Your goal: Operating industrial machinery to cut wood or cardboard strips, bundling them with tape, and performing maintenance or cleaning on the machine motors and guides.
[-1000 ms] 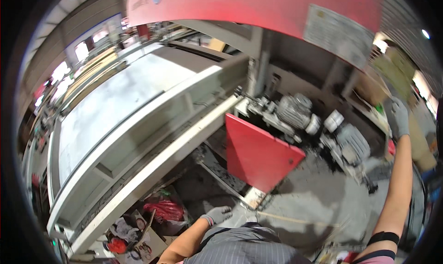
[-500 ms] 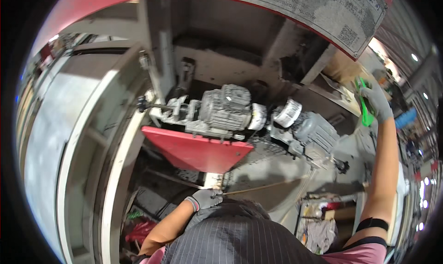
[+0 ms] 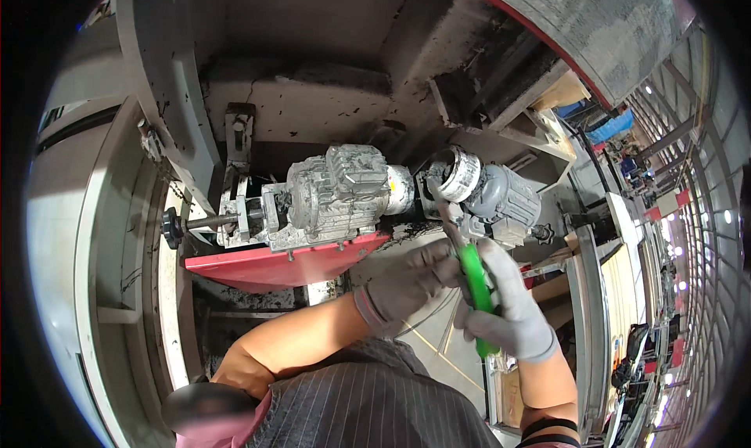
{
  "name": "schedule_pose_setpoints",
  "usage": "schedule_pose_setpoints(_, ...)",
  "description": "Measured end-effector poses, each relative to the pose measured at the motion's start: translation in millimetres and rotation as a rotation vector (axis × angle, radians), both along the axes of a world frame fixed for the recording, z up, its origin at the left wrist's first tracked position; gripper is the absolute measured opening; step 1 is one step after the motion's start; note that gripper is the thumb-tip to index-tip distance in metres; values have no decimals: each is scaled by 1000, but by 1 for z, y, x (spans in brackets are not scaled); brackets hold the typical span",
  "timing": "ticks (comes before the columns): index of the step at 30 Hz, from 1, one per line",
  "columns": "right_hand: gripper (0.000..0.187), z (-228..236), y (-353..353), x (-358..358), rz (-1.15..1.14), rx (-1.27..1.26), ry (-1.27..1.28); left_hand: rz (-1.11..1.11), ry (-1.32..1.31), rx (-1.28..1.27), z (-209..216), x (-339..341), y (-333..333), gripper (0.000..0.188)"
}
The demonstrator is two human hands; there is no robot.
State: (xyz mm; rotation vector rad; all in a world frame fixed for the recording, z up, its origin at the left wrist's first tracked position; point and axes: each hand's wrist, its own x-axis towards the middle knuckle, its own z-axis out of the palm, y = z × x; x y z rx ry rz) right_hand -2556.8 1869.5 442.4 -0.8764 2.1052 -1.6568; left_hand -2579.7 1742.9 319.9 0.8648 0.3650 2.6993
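Note:
My right hand [image 3: 508, 307], in a grey glove, is closed around a green-handled tool [image 3: 474, 280]. A narrow grey metal end points up and away from the handle; its exact kind I cannot make out. My left hand [image 3: 411, 284], gloved too, lies just left of the tool with its fingers curled toward it. Whether those fingers touch the tool or pinch something small is hidden. Beyond both hands sits a dusty grey motor [image 3: 340, 190] with a white roller [image 3: 399, 190] at its right end. The tool's tip is close to a second white roller [image 3: 460, 176] beside another motor [image 3: 504, 201].
A red panel [image 3: 282, 264] slopes below the left motor. A black star knob [image 3: 172, 227] sticks out at the left on a threaded rod. Pale machine frame posts [image 3: 168, 291] stand at the left. A red-edged cover [image 3: 579, 25] overhangs at the upper right.
My right hand has brought the green-handled tool from the far right in to the middle. My left hand has risen from near my lap to meet it. The view has shifted closer to the motors.

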Motion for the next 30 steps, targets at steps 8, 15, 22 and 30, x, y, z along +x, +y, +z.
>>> schedule_pose_setpoints(8, 32, -14, -45, 3, 45, -335, -451, 238, -211, -166, 12, 33, -43, 23)
schedule_pose_setpoints(15, 26, -138, -9, 26, 282, 60, -943, 42, 44, -1809, -196, 162, -117, 36)
schedule_pose_setpoints(22, 29, -230, -5, 14, 392, 445, -1058, 371, -840, -1604, -305, 305, -94, 37)
schedule_pose_setpoints(30, 27, -369, 5, -10, 586, 731, -849, 531, -1332, -1124, -378, 402, 24, 26)
